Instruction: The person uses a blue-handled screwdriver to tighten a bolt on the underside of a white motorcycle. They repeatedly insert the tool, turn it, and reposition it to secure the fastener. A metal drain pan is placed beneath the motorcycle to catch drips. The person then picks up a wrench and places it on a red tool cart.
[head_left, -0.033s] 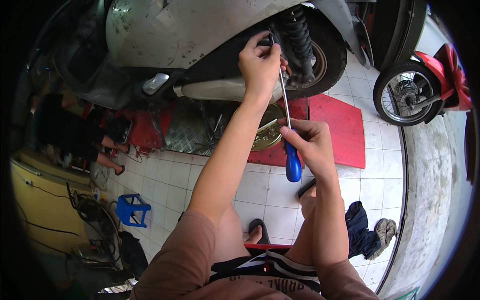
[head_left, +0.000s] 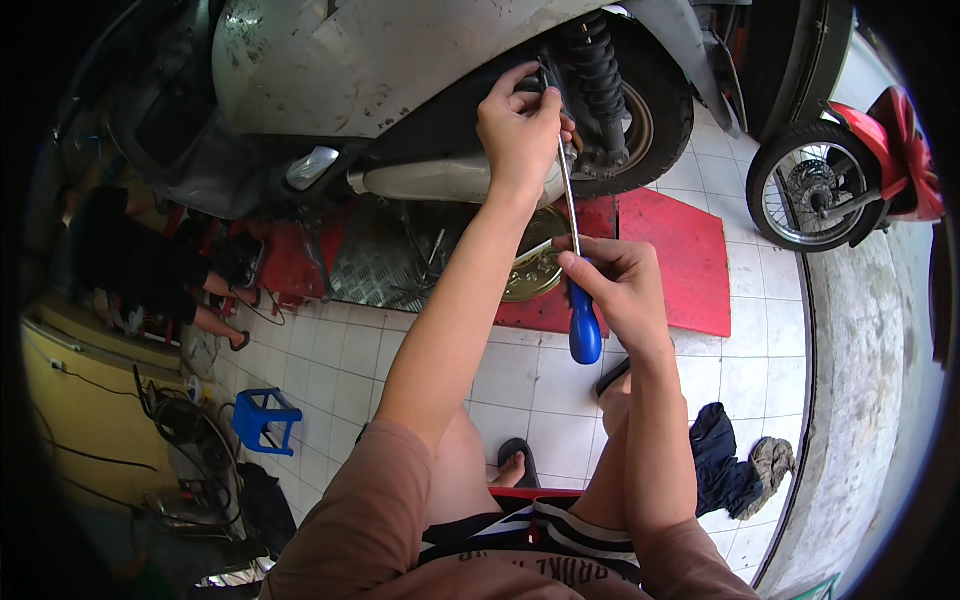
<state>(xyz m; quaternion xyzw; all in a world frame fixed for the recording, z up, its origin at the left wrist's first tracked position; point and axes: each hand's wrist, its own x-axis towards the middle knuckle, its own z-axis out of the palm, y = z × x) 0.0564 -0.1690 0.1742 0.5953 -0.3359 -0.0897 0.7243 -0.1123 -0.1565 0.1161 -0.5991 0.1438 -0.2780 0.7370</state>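
- Shaft (head_left: 570, 198) should be kept straight and turned without side load.
- Screwdriver (head_left: 585, 325) is pinched near its collar by the right hand (head_left: 612, 285), handle below it.
- Left hand (head_left: 522, 125) is curled at the shaft's upper end (hidden; its grip cannot be told).
- Handle: blue, rounded; shaft: slim, bright.

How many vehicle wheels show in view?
2: the scooter wheel behind the black spring at top, and the spoked wheel of the red motorbike at right. Others may be hidden.
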